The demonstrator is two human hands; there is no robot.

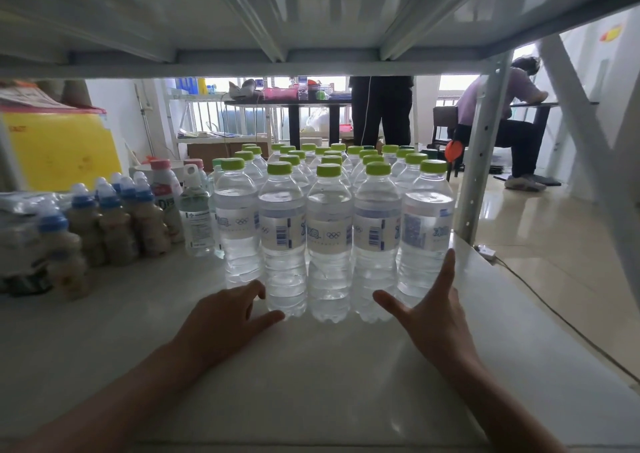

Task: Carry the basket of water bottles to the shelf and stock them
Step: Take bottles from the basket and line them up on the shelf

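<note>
Nearest the shelf's front edge, the person's two forearms reach in over the white shelf. The left hand rests on the shelf board with fingers loosely bent, its fingertips touching the base of a front-row bottle; its grip is released and holds nothing. The right hand stands on edge, fingers straight and spread, grip likewise released, its forefinger lying along the lower side of the rightmost front bottle.

Just beyond the hands, the water bottles stand upright in packed rows toward the shelf's right edge, clear with green caps, five across the front and more rows behind, reaching to the back edge.

Toward the left edge stand small brown drink bottles with blue caps, and between them and the water a clear white-capped bottle. Farther back on the left is what seems to be a yellow board, blurred. Beyond the shelf, a seated person leans at a dark table.
</note>
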